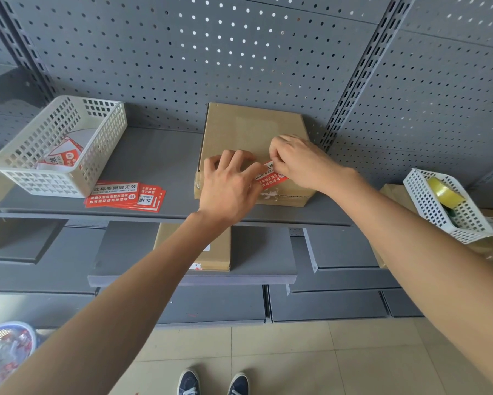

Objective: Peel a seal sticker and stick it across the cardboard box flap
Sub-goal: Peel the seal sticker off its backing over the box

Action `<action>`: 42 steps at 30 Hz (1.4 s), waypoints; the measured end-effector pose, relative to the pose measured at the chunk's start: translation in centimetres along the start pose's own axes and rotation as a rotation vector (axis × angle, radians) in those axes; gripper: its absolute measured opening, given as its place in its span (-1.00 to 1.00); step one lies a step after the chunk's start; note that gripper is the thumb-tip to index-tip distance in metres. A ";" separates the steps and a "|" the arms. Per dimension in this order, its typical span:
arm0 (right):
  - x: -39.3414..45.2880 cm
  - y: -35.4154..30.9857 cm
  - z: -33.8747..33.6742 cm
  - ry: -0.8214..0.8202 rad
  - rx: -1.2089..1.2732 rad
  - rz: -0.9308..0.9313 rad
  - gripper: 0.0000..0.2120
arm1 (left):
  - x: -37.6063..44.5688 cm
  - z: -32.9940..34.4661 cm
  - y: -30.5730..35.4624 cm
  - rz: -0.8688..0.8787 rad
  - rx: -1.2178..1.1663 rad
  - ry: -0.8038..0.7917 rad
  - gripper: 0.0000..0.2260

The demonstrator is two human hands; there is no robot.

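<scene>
A brown cardboard box [248, 129] sits on the grey shelf [159, 166], its closed flap facing me. A red and white seal sticker [270, 178] lies over the front top edge of the box. My left hand [228, 189] rests flat on the box's front edge, fingers spread, its fingertips touching the sticker's left end. My right hand [299, 161] pinches the sticker's upper right part between thumb and fingers. Part of the sticker is hidden under both hands.
A stack of red seal stickers [125, 196] lies on the shelf left of the box. A white basket [60, 143] with sticker backings stands at far left. Another white basket [447, 206] at right holds a tape roll [446, 192]. A second box [211, 249] sits on the lower shelf.
</scene>
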State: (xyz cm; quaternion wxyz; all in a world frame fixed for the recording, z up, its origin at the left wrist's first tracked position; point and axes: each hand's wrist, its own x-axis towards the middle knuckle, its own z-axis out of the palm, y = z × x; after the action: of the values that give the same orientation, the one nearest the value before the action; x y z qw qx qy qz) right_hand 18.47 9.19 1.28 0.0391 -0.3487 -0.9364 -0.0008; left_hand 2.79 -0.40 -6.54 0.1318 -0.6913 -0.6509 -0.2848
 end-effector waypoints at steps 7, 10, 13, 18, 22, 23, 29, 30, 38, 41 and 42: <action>-0.6 0.9 0.7 0.091 0.249 0.122 -0.87 | 0.1 -0.1 0.2 -0.014 -0.003 -0.013 -0.74; -0.7 0.4 0.9 0.132 0.273 0.141 -0.92 | 0.1 -0.2 0.2 -0.019 -0.004 -0.028 -0.72; -0.7 0.2 1.0 0.150 0.281 0.151 -0.92 | 0.0 -0.3 0.2 -0.019 -0.004 -0.041 -0.72; -0.2 0.1 0.8 0.071 0.237 0.167 -0.89 | 0.2 -0.4 0.4 -0.034 0.003 -0.044 -0.74; -0.2 -0.2 0.9 0.034 0.207 0.174 -0.84 | 0.6 -0.8 0.9 -0.097 -0.031 -0.061 -0.71; -0.3 -0.3 0.9 0.036 0.215 0.180 -0.83 | 0.9 -1.0 1.1 -0.136 -0.067 -0.072 -0.71; -0.7 -0.5 1.0 0.064 0.271 0.201 -0.85 | 3.8 -1.9 1.5 -0.319 -0.198 -0.180 -0.86; -0.7 -0.5 1.0 0.071 0.277 0.204 -0.85 | 4.2 -1.9 1.6 -0.330 -0.198 -0.202 -0.87; -1.4 0.2 2.0 0.215 0.461 0.225 -0.91 | 5.0 -1.6 1.9 -0.361 -0.196 -0.234 -0.86; -2.3 0.8 2.5 0.275 0.543 0.223 -0.84 | 4.9 -1.6 2.0 -0.355 -0.187 -0.225 -0.87; -2.5 0.9 2.7 0.285 0.527 0.207 -0.86 | 4.9 -1.5 2.0 -0.352 -0.185 -0.224 -0.87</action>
State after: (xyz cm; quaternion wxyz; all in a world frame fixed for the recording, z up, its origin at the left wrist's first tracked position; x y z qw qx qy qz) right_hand 20.73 8.36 -1.60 0.2588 -0.4164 -0.8491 0.1968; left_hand 4.33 2.53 -2.16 -0.0572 -0.6037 -0.7430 -0.2834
